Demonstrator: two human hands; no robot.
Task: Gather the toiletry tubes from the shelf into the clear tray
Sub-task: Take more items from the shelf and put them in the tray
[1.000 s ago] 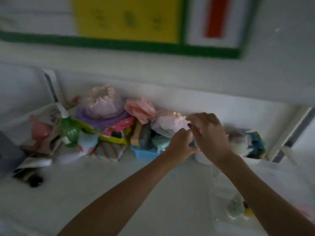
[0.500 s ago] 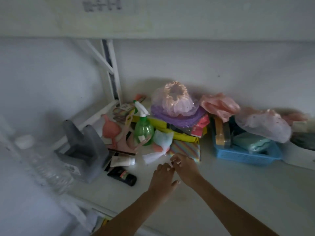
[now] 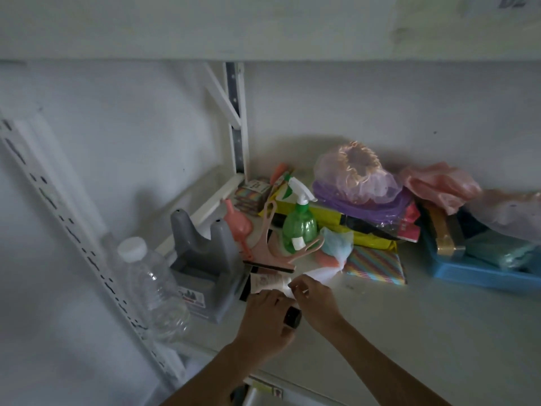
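Two toiletry tubes lie on the white shelf (image 3: 409, 332) in front of a grey holder. My left hand (image 3: 265, 322) is curled over the black tube (image 3: 292, 317), whose cap end pokes out between my fingers. Just behind it lies the white tube (image 3: 268, 281); the fingertips of my right hand (image 3: 314, 300) pinch its right end. Both hands are side by side, almost touching. The clear tray is out of view.
A grey holder (image 3: 205, 259) and a clear water bottle (image 3: 152, 285) stand to the left. Behind the tubes are a pink squeegee (image 3: 272, 250), a green spray bottle (image 3: 298, 227) and a striped packet (image 3: 376, 265). A blue basket (image 3: 480, 273) sits at the right, a shelf bracket (image 3: 237, 127) behind.
My view and both hands swung left from the right end of the clutter to the tubes. My left hand has closed over the black tube and my right fingers have reached the white one.
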